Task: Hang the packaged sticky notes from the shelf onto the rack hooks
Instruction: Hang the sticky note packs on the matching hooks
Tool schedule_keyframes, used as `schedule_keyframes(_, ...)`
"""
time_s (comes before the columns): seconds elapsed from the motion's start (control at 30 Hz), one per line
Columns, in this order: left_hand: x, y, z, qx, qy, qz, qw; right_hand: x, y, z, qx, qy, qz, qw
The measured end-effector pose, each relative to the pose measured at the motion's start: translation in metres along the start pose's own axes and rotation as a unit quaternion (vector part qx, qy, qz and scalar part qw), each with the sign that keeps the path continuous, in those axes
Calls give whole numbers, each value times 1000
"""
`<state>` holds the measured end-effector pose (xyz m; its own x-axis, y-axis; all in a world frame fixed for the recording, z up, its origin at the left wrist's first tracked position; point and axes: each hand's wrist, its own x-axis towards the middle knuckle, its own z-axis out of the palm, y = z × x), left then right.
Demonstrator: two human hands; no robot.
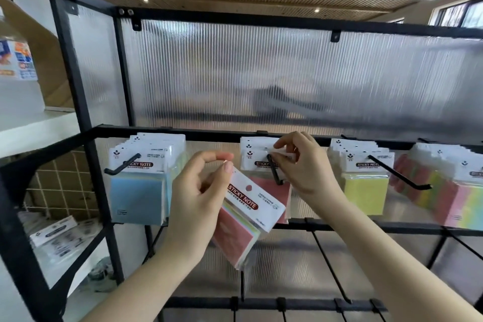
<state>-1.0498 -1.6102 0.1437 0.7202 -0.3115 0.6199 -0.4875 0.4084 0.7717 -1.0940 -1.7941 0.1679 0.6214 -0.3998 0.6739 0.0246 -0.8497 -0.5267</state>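
Note:
My left hand (198,191) grips a stack of sticky-note packs (248,212), tilted, with a white "STICKY NOTE" header and red and pastel pads below. My right hand (300,162) pinches the white header of a red pack (264,162) at the middle black hook (274,170) on the rack bar. Blue packs (141,185) hang on the left hook (121,167). Yellow packs (364,185) hang on a hook (400,172) to the right, and multicolour packs (454,191) hang at the far right.
The black metal rack (86,117) has a ribbed translucent back panel (261,73). Empty long hooks (329,266) stick out from the lower bars. More packs (55,232) lie on the low left shelf. A bottle (15,60) stands on a white shelf at the upper left.

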Motion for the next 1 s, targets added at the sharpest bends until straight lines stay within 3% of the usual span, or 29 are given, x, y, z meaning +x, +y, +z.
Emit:
schedule_keyframes(0.1, -6, 9, 8, 13, 4, 32, 999, -9, -9, -13, 22, 36, -30, 999)
schedule_keyframes(0.17, -8, 12, 13, 27, 9, 47, 998, -21, -16, -27, 96, 59, -61, 992)
schedule_keyframes(0.3, -14, 9, 27, 69, 17, 76, 995, -52, -33, -51, 273, -37, -73, 958)
schedule_keyframes(0.37, -16, 3, 33, 81, 24, 78, 993, -61, -36, -50, 247, -87, -56, 964)
schedule_keyframes(0.43, -17, -3, 40, 88, 33, 86, 992, -63, -32, -47, 224, -89, -26, 970)
schedule_keyframes(0.6, -15, -6, 49, 75, 56, 104, 990, -58, -25, -48, 298, -86, 34, 950)
schedule_keyframes(1.0, -19, -22, 51, 86, 66, 92, 990, -56, -22, -37, 210, -55, -7, 976)
